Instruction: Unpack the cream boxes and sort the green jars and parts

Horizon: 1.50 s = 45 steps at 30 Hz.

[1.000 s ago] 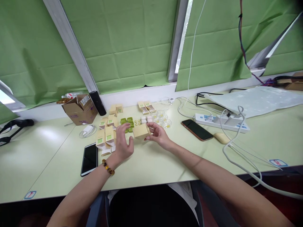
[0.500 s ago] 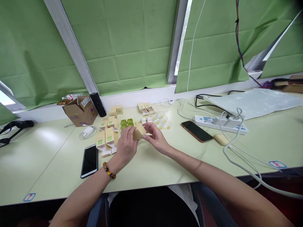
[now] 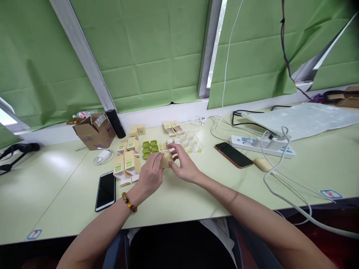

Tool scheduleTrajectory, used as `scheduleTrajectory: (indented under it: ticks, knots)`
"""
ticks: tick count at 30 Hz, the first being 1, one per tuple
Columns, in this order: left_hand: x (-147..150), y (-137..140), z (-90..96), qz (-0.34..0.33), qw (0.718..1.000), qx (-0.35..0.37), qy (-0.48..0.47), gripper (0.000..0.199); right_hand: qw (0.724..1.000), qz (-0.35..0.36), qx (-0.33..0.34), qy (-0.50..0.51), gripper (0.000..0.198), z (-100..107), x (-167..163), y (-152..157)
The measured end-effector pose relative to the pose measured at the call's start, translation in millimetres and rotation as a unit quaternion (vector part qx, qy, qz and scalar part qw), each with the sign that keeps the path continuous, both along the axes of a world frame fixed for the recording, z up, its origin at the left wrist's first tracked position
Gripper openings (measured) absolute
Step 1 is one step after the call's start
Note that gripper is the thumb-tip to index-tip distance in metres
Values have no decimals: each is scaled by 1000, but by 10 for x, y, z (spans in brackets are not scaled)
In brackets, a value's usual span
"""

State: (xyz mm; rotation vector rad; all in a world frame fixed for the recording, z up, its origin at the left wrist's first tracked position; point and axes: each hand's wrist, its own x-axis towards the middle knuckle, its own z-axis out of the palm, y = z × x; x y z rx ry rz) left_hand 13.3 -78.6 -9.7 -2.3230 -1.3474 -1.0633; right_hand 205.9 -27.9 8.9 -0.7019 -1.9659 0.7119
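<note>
Between my two hands is a small tan cardboard box (image 3: 165,162), held just above the table. My left hand (image 3: 150,172) wraps round its left side, hiding part of it. With thumb and fingers, my right hand (image 3: 182,163) grips the box's right end. Just beyond lie green square cups (image 3: 150,147), tiny yellowish pieces (image 3: 163,146) and clear plastic cups (image 3: 192,143) with yellow in their bottoms. To the left of my left hand, several open tan boxes (image 3: 127,164) with green labels stand in a group.
A phone (image 3: 106,190) lies at the left, another phone (image 3: 233,155) at the right beside a mouse (image 3: 262,164). Behind that is a power strip (image 3: 262,146) with looping white cables. A brown carton (image 3: 95,132) and a black cylinder (image 3: 116,124) stand at the back left.
The box has turned in my hands, so a flatter face shows, and it sits slightly lower. My right fingers have shifted on its end. More of the green cups is visible.
</note>
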Motion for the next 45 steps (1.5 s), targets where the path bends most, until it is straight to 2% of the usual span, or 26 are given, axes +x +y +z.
scheduleTrajectory:
  ticks: [4, 10, 16, 23, 27, 31, 34, 37, 39, 41, 43, 45]
  knots:
    - [3, -3, 7, -1, 1000, 8, 23, 65, 1000, 2, 21, -8, 64, -6, 31, -17]
    - [28, -12, 40, -3, 993, 69, 93, 63, 996, -3, 76, -46, 77, -2, 35, -50]
    - [5, 14, 3, 7, 989, 79, 122, 62, 997, -4, 71, -39, 79, -54, 36, -28]
    - [-23, 32, 4, -11, 989, 77, 128, 62, 997, -6, 66, -36, 79, -57, 30, -56]
    - [-16, 30, -5, -10, 996, 43, 75, 63, 999, -27, 32, -3, 76, -83, 24, -30]
    - [-40, 48, -40, -23, 999, -27, -35, 62, 995, -39, -30, 81, 60, -68, 49, 44]
    - [-58, 74, -82, -34, 989, -68, -129, 61, 982, -27, -92, 163, 49, -23, 71, 101]
    - [-68, 100, -123, -58, 975, -76, -202, 63, 968, -19, -108, 224, 48, 2, 78, 144]
    - [-76, 113, -137, -75, 973, -57, -209, 61, 965, -45, -91, 241, 50, -1, 78, 163]
    - [-84, 118, -135, -89, 978, -32, -185, 53, 966, -93, -36, 238, 53, -12, 88, 178]
    - [-85, 116, -116, -95, 983, -19, -158, 47, 962, -151, 77, 216, 52, -22, 116, 193]
    - [-77, 107, -86, -91, 985, -17, -147, 46, 940, -199, 221, 168, 42, -27, 158, 206]
